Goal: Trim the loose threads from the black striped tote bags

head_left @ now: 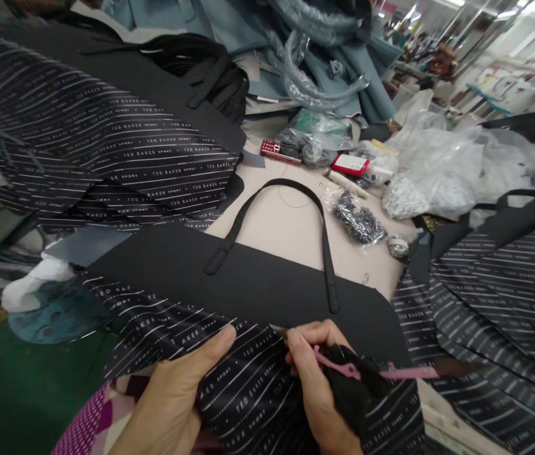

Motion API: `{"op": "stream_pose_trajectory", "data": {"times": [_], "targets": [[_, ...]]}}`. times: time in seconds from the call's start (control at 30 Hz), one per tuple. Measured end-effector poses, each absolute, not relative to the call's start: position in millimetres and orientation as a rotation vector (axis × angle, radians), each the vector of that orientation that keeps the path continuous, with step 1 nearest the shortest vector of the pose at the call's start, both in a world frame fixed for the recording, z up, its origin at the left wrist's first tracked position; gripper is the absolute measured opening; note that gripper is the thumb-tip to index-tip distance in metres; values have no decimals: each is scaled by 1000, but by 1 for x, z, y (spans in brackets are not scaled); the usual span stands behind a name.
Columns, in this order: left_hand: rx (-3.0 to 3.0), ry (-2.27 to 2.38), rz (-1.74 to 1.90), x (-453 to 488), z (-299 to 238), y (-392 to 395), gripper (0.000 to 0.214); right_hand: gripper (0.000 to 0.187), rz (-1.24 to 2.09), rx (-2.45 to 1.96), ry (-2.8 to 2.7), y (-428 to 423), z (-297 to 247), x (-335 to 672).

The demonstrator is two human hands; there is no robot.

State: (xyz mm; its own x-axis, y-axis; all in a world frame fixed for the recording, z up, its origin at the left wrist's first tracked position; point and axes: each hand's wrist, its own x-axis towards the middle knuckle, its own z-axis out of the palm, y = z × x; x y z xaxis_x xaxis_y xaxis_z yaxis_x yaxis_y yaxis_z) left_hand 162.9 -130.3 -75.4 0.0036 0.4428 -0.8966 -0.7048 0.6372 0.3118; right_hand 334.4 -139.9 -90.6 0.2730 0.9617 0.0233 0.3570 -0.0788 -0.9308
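A black bag panel [267, 291] with a strap handle [290, 182] lies before me. Its black lining [248, 404], printed with white lines and lettering, hangs toward my lap. My left hand [177, 385] grips the lining, thumb on top and fingers folded beneath, partly hidden. My right hand [314, 373] is closed in a pinch around a slim pointed tool [278, 328], whose tip touches or hovers just over the seam between panel and lining. Against this hand are a dark bundle [355, 385] and pink plastic pieces [409, 373]; how they join the tool I cannot make out.
More printed lining pieces are heaped at left [144, 151] and right [499, 284]. Behind lie a red phone [280, 151], a plastic bag of black parts [359, 218], a tape roll [398, 246] and white plastic bags [466, 158]. Blue-grey bags [243, 31] are piled at the back.
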Motion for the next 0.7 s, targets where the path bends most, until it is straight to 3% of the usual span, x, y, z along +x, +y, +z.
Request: {"op": "stream_pose_trajectory", "data": {"times": [0.17, 0.7], "targets": [[-332, 1383, 972, 175, -69, -115, 9, 35, 797, -1588, -1243, -142, -90, 329], [-364, 1269, 901, 168, -76, -121, 19, 31, 736, -1559, -1256, -142, -86, 324]]}}
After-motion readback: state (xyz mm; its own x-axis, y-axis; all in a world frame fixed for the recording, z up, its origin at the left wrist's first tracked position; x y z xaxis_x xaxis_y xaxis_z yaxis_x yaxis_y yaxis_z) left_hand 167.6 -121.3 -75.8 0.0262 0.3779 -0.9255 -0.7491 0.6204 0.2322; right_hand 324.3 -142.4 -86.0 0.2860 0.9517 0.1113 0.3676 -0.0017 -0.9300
